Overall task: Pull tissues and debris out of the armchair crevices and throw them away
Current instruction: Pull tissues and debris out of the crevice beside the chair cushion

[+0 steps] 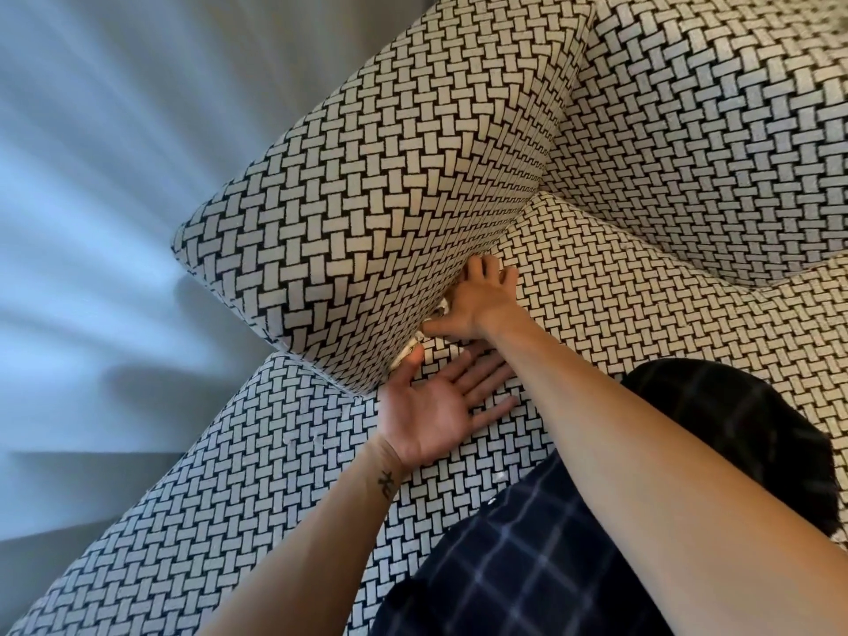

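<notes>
Tissue (441, 308) is showing as small white bits in the crevice (509, 222) btw. the armrest (367, 213) and the seat cushion (619, 286), and we are judging the coming move from this one line. The crevice is running diagonally, from the armrest's front corner at lower left up toward the backrest (711, 130) at upper right, so the tissue is lying along it, not across.

Our right hand (479, 300) is sitting directly at the gap, fingers spread apart and straight, thumb pointing along the seam toward the front. As far as we are seeing, it is clamping nothing. The white bit is lying just beside its thumb, on the armrest side.

Our left hand (431, 406) is resting palm-up on the cushion, fingers relaxed, holding nothing. Its thumb tip is touching, or nearly touching, a lower bit (412, 350) closer to the front.

So the right hand is nearer to the upper bit, the left to the lower one. We are thinking the pull should go approx. square to the seam, away from the armrest wall.
</notes>
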`<state>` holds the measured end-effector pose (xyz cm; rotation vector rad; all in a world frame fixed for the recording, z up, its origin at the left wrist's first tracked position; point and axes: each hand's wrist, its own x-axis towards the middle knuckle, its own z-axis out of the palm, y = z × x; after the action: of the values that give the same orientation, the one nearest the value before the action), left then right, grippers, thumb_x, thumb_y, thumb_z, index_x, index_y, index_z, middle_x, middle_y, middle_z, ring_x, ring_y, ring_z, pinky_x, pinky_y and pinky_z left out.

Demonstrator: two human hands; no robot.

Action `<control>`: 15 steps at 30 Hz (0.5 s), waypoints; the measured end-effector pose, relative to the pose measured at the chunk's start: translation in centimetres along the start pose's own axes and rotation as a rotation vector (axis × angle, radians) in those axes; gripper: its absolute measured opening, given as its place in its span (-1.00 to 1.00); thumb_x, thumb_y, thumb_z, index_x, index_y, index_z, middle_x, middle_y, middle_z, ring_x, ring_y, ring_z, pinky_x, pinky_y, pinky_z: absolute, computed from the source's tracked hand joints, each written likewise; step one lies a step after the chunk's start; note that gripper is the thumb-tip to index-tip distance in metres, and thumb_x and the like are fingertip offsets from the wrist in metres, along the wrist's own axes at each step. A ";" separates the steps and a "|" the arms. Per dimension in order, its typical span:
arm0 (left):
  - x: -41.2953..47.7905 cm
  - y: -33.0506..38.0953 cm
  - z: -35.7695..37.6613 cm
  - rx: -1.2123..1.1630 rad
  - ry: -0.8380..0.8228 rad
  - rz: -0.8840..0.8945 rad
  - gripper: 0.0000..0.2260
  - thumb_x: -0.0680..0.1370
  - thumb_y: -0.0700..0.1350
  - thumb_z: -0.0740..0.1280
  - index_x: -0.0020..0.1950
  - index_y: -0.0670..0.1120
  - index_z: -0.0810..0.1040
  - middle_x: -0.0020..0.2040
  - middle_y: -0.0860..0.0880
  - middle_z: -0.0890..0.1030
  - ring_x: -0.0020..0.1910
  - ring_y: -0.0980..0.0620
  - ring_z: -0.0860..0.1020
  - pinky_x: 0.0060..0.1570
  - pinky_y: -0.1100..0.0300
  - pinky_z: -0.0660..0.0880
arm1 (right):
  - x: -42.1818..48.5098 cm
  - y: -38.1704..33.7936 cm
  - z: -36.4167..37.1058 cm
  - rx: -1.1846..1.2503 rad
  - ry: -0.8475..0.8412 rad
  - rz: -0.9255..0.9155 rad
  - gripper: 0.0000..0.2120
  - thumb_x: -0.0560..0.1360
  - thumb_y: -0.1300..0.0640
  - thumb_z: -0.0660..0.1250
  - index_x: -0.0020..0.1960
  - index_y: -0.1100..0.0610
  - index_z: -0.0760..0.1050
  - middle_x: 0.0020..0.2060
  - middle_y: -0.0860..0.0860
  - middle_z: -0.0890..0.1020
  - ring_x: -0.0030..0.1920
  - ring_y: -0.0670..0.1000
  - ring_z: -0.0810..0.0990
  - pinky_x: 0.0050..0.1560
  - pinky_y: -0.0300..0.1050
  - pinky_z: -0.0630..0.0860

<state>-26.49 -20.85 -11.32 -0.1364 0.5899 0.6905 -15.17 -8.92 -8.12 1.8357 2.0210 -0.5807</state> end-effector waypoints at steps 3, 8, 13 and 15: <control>-0.1 0.0 0.2 -0.016 -0.008 -0.020 -0.26 0.62 0.29 0.11 0.59 -0.24 0.21 0.57 -0.30 0.27 0.58 -0.29 0.22 0.56 -0.32 -0.04 | -0.4 0.9 0.4 0.071 0.054 -0.034 -0.32 0.39 -0.50 0.21 0.36 -0.15 0.53 0.49 0.05 0.18 0.54 0.19 -0.05 0.49 0.27 -0.01; 0.0 0.0 -0.1 -0.032 0.007 -0.028 -0.26 0.62 0.31 0.09 0.59 -0.23 0.24 0.57 -0.29 0.29 0.59 -0.27 0.19 0.56 -0.31 -0.03 | -0.5 2.0 0.5 0.256 0.073 -0.061 -0.45 0.41 -0.43 0.29 0.28 -0.18 0.58 0.46 0.00 0.24 0.53 0.12 -0.02 0.46 0.16 0.03; 0.0 0.1 -0.1 -0.038 -0.012 -0.029 -0.25 0.62 0.32 0.07 0.60 -0.22 0.20 0.58 -0.28 0.27 0.58 -0.27 0.21 0.56 -0.30 -0.03 | -0.8 0.5 1.1 0.123 0.070 -0.042 -0.44 0.46 -0.42 0.21 0.31 -0.14 0.55 0.49 0.07 0.18 0.55 0.16 -0.05 0.46 0.21 0.00; 0.1 0.1 -0.1 -0.026 -0.006 -0.038 -0.25 0.62 0.32 0.07 0.61 -0.22 0.20 0.58 -0.28 0.27 0.58 -0.27 0.21 0.56 -0.29 -0.04 | -0.8 0.5 1.4 0.160 0.098 -0.036 -0.47 0.47 -0.42 0.20 0.29 -0.15 0.57 0.48 0.07 0.19 0.55 0.15 -0.06 0.45 0.20 -0.02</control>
<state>-26.57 -20.74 -11.41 -0.1688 0.5714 0.6616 -14.65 -10.27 -8.91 1.9576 2.1300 -0.6944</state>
